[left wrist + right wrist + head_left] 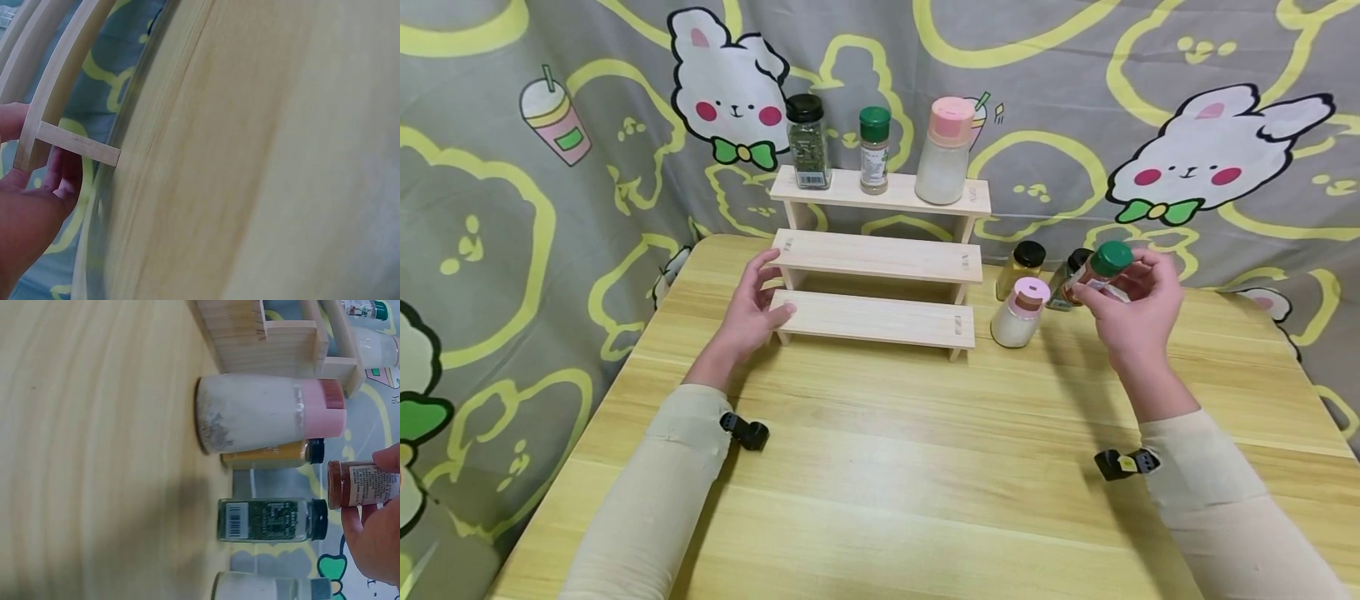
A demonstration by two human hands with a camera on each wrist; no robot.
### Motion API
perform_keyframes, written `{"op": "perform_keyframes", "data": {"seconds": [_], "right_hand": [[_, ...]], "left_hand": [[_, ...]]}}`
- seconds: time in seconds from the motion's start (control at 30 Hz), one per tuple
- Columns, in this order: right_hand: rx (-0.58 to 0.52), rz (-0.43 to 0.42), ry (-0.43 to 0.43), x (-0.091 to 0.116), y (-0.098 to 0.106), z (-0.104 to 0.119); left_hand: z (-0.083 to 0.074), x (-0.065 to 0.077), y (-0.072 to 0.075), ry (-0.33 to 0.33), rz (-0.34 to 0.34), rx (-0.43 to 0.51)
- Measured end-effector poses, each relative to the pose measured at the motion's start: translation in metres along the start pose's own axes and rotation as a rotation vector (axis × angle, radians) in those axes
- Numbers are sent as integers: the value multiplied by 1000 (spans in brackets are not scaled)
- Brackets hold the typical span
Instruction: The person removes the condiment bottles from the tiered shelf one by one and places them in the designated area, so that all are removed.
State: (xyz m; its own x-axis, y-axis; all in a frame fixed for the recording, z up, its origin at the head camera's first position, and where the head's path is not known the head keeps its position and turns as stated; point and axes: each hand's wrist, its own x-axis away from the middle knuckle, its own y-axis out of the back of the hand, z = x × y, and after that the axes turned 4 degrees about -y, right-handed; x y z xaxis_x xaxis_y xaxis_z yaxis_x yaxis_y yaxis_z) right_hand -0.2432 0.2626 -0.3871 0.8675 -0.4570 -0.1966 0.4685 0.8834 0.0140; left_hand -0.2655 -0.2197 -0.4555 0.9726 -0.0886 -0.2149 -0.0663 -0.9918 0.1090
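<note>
My left hand (748, 304) grips the left end of a three-tier wooden rack (880, 318), its thumb on top of the lowest shelf. The left wrist view also shows this left hand (31, 212) around the shelf end (39, 134). Off the table, right of the rack, my right hand (1138, 308) pinches a small spice jar (1108, 262) with a green lid. The right wrist view shows this spice jar's (362, 483) reddish-brown contents and white label. Below it stand a pink-lidded white jar (256, 412), a yellow jar (269, 454) and a green herb jar (269, 520), the latter two black-lidded.
The top shelf carries a black-lidded herb jar (808, 150), a green-lidded spice jar (874, 158) and a large pink-lidded shaker (943, 158). Another pale jar (250, 586) stands at the bottom of the right wrist view. A patterned curtain (1037, 100) hangs behind the table (880, 483).
</note>
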Motion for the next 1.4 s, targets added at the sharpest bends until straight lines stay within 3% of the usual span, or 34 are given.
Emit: {"op": "perform_keyframes", "data": {"seconds": [0.23, 0.47, 0.83, 1.0, 1.1, 1.4], "right_hand": [[104, 1, -24, 4, 4, -13], [125, 1, -25, 9, 8, -24], [233, -1, -32, 11, 15, -46], [207, 4, -52, 12, 15, -54], [247, 6, -59, 13, 16, -57], [354, 37, -92, 15, 19, -62]], "left_hand": [[0, 0, 1, 1, 2, 3], [-1, 1, 1, 13, 2, 7], [-25, 7, -5, 41, 13, 16], [-11, 3, -1, 42, 9, 11], [-2, 1, 0, 26, 4, 14], [-1, 2, -1, -2, -6, 6]]}}
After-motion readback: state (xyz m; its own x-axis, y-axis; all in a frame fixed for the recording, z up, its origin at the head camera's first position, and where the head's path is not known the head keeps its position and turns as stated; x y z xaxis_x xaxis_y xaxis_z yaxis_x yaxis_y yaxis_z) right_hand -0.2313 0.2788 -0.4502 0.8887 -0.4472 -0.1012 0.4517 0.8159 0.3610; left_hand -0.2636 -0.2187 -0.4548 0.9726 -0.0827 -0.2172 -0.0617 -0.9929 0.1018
